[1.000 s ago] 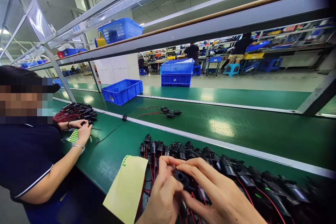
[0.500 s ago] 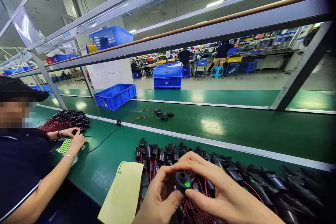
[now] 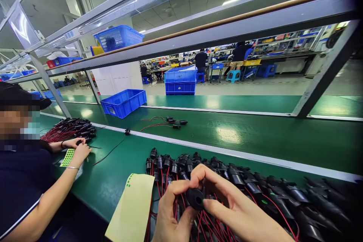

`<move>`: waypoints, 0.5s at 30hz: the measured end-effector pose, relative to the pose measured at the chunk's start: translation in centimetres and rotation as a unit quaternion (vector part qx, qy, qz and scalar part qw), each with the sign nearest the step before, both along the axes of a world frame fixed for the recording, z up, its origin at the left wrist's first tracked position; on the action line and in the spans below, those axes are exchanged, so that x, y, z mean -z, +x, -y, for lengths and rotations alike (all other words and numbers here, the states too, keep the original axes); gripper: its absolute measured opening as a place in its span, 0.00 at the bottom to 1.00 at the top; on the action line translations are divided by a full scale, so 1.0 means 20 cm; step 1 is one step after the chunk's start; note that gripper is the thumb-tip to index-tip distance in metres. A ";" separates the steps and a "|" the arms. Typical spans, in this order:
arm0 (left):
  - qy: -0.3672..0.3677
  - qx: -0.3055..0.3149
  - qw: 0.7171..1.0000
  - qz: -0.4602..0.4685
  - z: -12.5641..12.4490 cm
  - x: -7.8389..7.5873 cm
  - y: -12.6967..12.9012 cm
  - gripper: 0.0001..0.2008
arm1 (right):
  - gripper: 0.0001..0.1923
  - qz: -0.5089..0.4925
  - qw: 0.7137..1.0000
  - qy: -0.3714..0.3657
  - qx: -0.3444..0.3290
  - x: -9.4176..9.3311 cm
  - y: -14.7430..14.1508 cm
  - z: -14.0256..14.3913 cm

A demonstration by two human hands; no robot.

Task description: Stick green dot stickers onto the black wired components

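A small black cylindrical part [image 3: 195, 199], with a dark hole in its round end, is held up between both hands. My left hand [image 3: 173, 211] grips its left side with thumb and fingers. On its right side, the thumb and bent fingers of my right hand [image 3: 227, 196] pinch the rim. Beneath and behind the hands lies a heap of similar black cylindrical parts [image 3: 236, 176] with red wires. A pale yellow sticker sheet [image 3: 129, 208], with several green dots at its top corner, lies left of my left hand.
A co-worker [image 3: 25, 189] at the left handles a black part beside another wire heap [image 3: 75, 130] and a green-dotted sheet [image 3: 68, 157]. Across the green bench stand a blue crate [image 3: 124, 104], loose wired parts [image 3: 176, 123] and a slanting metal post [image 3: 326, 72].
The black part has been turned in my fingers; its green dot no longer shows. My right fingers have bent and drawn in around its rim.
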State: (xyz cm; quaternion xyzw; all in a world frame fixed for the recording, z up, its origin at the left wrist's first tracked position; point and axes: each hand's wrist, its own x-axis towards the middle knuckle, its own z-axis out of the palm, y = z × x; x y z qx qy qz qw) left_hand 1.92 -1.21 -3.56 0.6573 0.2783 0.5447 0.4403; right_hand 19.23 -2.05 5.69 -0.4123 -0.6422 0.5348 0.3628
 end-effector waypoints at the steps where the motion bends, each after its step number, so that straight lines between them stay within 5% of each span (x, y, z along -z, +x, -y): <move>1: 0.035 0.007 0.999 0.003 -0.01 0.00 -0.01 0.15 | 0.07 -0.009 1.000 -0.008 -0.006 0.00 0.00 0.00; 7: 0.128 0.058 0.990 -0.015 -0.03 0.00 -0.04 0.19 | 0.14 -0.049 0.996 -0.052 -0.046 -0.01 -0.01 -0.01; 11: -0.002 0.038 0.999 0.030 -0.01 -0.01 0.00 0.12 | 0.09 -0.065 0.996 -0.045 -0.041 0.02 0.00 -0.05; 15: -0.080 0.039 0.992 0.090 0.00 -0.04 0.03 0.14 | 0.17 -0.008 0.999 0.007 -0.035 0.01 0.05 -0.05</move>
